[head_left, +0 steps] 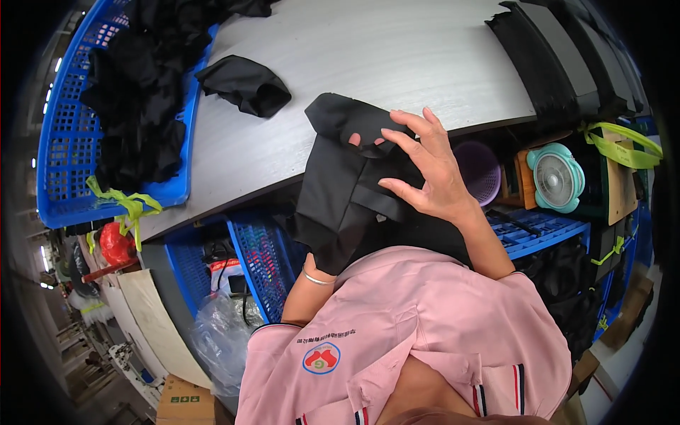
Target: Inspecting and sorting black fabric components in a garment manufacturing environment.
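Pink shirt (439, 312), right hand (440, 170), black cloth (336, 177)

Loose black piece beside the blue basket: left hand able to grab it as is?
Probably not: the left hand is mostly covered by the larger black fabric, only fingertips showing, though the loose black piece lies uncovered nearby.

Free tabletop (397, 57), basket (65, 159) at left

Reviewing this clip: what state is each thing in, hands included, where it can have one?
Left hand: mostly hidden, fingertips showing; grip unclear
Right hand: open, fingers spread
Draped black cloth: over the left hand, partly folded
Loose black cloth: lying apart, crumpled
Upper-left blue basket: heaped with black pieces
Teal fan: running or stopped, cannot tell
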Demonstrator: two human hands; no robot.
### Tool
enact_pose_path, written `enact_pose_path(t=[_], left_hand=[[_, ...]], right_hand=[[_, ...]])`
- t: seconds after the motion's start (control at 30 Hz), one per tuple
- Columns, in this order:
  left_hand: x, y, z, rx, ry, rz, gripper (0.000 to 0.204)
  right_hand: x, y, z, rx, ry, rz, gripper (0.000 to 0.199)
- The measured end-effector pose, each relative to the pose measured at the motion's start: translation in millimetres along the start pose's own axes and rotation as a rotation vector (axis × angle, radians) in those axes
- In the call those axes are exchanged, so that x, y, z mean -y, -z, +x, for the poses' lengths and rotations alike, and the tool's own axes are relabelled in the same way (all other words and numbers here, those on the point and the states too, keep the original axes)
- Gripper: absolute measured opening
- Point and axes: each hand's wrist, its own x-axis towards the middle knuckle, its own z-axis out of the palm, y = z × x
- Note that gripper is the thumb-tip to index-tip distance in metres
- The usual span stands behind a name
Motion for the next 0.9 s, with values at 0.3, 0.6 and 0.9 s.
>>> enact_pose_path(t=[0.3, 0.6, 0.9], left_hand=[[8.7, 14.6, 2.4, 0.090, 0.074, -0.170, 0.057], [57.4, -7.5, 0.3, -0.352, 0.702, -1.251, 0.047], [9.4, -6.6, -21.7, -0.497, 0.288, -0.600, 0.030]], right_hand=[[-24.4, 5.3, -8.4, 0.363, 0.145, 0.623, 0.010], [-84.9, 29.3, 77.2, -0.105, -0.039, -0.006, 0.013], [-78.9, -21.6, 13.0, -0.481, -0.388, 0.125, 0.014]])
